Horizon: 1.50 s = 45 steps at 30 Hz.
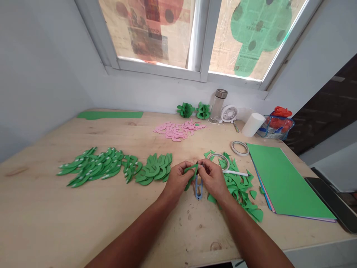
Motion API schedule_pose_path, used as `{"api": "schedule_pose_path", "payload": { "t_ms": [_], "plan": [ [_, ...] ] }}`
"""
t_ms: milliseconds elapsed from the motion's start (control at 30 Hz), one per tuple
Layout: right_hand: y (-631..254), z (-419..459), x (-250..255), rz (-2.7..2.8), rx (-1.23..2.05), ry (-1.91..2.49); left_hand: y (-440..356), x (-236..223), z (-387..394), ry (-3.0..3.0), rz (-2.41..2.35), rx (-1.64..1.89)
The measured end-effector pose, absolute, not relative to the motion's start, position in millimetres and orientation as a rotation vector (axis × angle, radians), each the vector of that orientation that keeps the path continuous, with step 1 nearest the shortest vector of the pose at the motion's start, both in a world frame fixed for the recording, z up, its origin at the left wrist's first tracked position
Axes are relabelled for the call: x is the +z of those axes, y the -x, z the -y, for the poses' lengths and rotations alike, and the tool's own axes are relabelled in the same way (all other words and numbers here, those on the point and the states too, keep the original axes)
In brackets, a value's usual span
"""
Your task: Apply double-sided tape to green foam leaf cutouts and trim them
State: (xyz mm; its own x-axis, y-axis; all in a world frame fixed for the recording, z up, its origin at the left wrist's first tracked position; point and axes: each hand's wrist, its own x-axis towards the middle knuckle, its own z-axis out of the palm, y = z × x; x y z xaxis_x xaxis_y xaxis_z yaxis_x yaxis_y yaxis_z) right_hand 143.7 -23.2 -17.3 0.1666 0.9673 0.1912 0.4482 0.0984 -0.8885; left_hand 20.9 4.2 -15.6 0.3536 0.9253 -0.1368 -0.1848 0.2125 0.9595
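Note:
Near the middle of the table my left hand [178,178] is closed on a cut green paper piece [190,178], with thumb and fingers pinching it. My right hand [212,178] is closed at the piece's right edge, its fingertips against the paper; part of the contact is hidden. Between and just below the hands lies a pair of blue-handled thread snips [199,189]. Left of my left hand is a pile of curved green paper cutouts [156,169]. Green paper scraps [240,190] lie beside my right hand, with a tape roll [228,160] and a white pen [235,173] on them.
Green leaf pieces with white patches [97,165] lie left. Pink cutouts [175,130] and green paper flowers [186,110] are farther back, near a glass bottle [218,106] and small fan [229,113]. Coloured sheets [287,178] and a dark phone-like slab [331,201] lie right.

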Motion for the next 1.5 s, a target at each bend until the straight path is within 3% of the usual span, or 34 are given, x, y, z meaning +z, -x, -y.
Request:
{"api": "schedule_pose_path", "payload": {
  "t_ms": [1500],
  "plan": [
    [-143.1,24.7,-15.4,1.513,0.537,1.558,-19.5,-19.4,-4.1,-1.083,-0.889,0.941]
  ]
}}
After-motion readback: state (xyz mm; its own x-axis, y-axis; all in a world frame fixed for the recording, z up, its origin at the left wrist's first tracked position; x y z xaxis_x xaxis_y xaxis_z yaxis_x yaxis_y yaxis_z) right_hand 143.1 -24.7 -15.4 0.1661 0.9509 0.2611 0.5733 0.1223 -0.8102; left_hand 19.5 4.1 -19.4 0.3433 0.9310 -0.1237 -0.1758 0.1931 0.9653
